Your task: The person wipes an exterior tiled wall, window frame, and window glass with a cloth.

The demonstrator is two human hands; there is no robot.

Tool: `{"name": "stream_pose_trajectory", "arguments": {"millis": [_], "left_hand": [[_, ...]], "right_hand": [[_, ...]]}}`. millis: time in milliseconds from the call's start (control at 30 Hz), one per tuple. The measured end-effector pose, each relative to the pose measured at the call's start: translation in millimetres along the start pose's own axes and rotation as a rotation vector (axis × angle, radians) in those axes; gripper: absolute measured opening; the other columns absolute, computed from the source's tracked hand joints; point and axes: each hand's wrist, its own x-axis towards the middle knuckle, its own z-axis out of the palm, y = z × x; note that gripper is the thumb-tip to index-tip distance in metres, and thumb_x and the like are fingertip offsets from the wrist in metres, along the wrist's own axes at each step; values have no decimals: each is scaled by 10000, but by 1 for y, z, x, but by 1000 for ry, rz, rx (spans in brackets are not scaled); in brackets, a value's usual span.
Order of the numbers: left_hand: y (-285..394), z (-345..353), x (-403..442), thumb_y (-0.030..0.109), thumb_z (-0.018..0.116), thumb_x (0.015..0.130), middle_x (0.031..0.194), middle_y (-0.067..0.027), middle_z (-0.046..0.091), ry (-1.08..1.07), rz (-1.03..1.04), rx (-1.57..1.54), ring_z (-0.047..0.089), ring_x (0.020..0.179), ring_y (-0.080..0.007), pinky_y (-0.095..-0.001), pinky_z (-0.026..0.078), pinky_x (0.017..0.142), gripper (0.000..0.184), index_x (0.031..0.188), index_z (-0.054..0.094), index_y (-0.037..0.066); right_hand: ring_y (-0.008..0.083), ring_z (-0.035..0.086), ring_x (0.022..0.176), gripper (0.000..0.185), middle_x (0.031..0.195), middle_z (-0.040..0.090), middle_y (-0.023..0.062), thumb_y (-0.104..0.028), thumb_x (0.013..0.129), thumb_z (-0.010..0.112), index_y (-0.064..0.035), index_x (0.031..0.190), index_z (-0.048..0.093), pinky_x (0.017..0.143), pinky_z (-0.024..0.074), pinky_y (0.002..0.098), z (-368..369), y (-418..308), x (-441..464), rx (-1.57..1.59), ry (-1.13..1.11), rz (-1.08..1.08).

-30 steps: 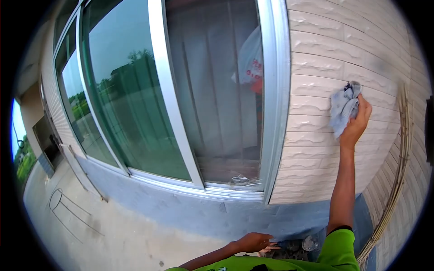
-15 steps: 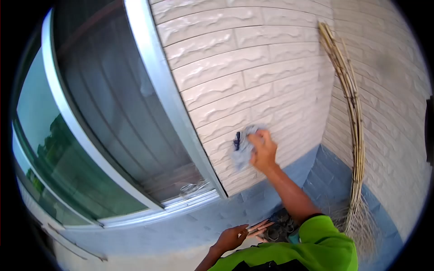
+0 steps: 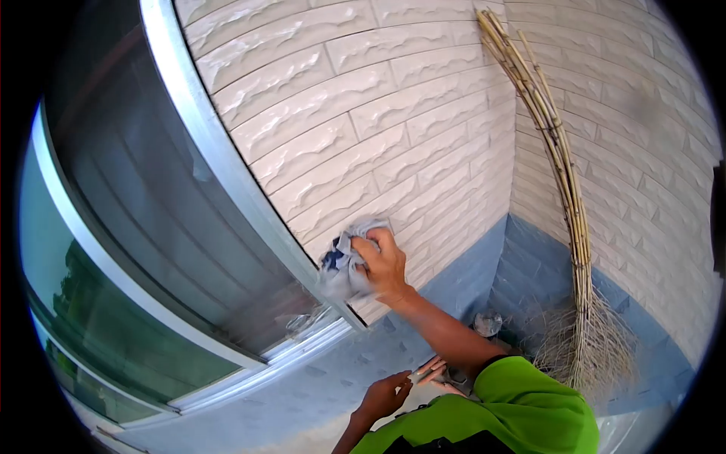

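Cloth [image 3: 349, 274], bunched in right hand [image 3: 384, 265], shifts down wall [image 3: 302, 136] to window frame [image 3: 223, 159]; tile edge apparently reached (left hand [image 3: 384, 396]: hold unclear).

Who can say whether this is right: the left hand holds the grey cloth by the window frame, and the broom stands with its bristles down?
The hand is wrong: the head view shows the right hand holding the grey cloth by the window frame. The broom does stand with its bristles down.
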Motion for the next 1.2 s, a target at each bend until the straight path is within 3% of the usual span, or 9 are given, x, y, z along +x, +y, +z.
{"name": "stream_pose_trajectory", "arguments": {"millis": [200, 267, 333, 600, 733, 867, 933, 1000, 1200], "left_hand": [[-15, -3, -15, 251, 637, 968, 1024, -120, 761, 53, -16, 7, 731, 885, -315, -393, 570, 791, 384, 1292, 657, 45], [-21, -1, -17, 251, 639, 966, 1020, -117, 762, 61, -12, 11, 731, 889, -313, -392, 570, 793, 385, 1290, 658, 44], [-22, 0, -21, 258, 642, 964, 1017, -115, 762, 45, -38, 4, 732, 885, -312, -390, 571, 796, 390, 1291, 658, 47], [-24, -1, -17, 253, 660, 961, 1024, -117, 765, -20, -42, -26, 738, 925, -294, -366, 570, 822, 371, 1270, 674, 49], [-28, 3, -3, 233, 672, 959, 1023, -133, 765, -52, 3, 9, 741, 977, -274, -353, 566, 861, 349, 1248, 689, 37], [-25, 13, 5, 271, 647, 966, 1000, -107, 762, -16, 45, -26, 733, 898, -316, -392, 569, 811, 385, 1277, 669, 46], [-26, 20, 7, 279, 642, 969, 996, -108, 761, 0, 43, 5, 730, 896, -320, -391, 568, 813, 391, 1279, 666, 42], [-13, 23, 7, 268, 654, 966, 1017, -122, 763, 3, -6, 16, 735, 927, -305, -377, 567, 827, 373, 1263, 680, 43], [6, 39, -2, 272, 648, 976, 1035, -129, 763, -20, -186, -53, 735, 908, -311, -380, 566, 811, 380, 1282, 673, 49]], "right_hand": [[389, 563, 1102, 459, 1191, 525, 197, -152, 810, 727, -46, 1231, 580, 960, 473, 425, -47, 110, 43, -186, 396, 231], [373, 521, 1100, 485, 1234, 481, 204, -72, 870, 629, -1, 1336, 512, 994, 417, 388, -72, 165, 75, 719, 779, 833], [372, 523, 1135, 555, 1210, 519, 194, -47, 893, 582, -19, 1437, 475, 1024, 412, 412, -88, 194, 81, -357, 621, 288], [467, 434, 1297, 584, 1443, 466, 264, -188, 931, 597, 40, 1456, 484, 1136, 300, 544, -44, 148, 43, -226, 483, 214], [367, 469, 1286, 632, 1470, 447, 211, -103, 918, 650, -70, 1521, 465, 1141, 321, 428, -49, 132, 33, -394, 278, 176], [333, 509, 1234, 643, 1429, 488, 140, -126, 861, 725, -68, 1469, 524, 1078, 395, 385, -82, 197, 77, -494, 357, 221], [413, 481, 1256, 695, 1390, 495, 222, 4, 804, 654, -95, 1477, 512, 1108, 362, 458, -96, 263, 95, -15, 524, 319], [432, 492, 1227, 599, 1354, 506, 244, 12, 802, 610, -31, 1396, 546, 1069, 387, 489, -128, 293, 93, -497, 493, 181], [449, 499, 1167, 397, 1266, 518, 262, -28, 872, 594, 43, 1261, 560, 1017, 400, 518, -112, 330, -6, -552, 511, 471]]}}
